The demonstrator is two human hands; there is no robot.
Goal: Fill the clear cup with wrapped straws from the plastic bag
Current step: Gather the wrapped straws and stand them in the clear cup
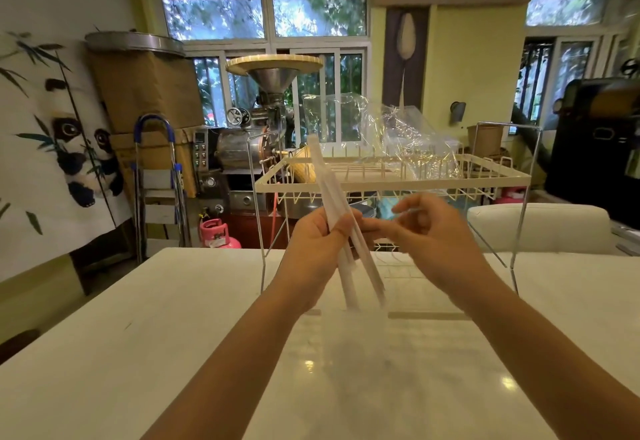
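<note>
Several wrapped straws (337,204) stand tilted in the left hand (317,249), fingers closed round them, above the worktop's (138,335) far edge. The right hand (429,231) hovers just beside, fingers loosely curled, gripping nothing. The plastic bag (391,138) lies on the wire rack (391,180) behind.

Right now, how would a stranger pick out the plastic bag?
Find the cream wire rack standing on the white table. The plastic bag lies crumpled on its top shelf, the only clear, shiny, see-through thing there.
</note>
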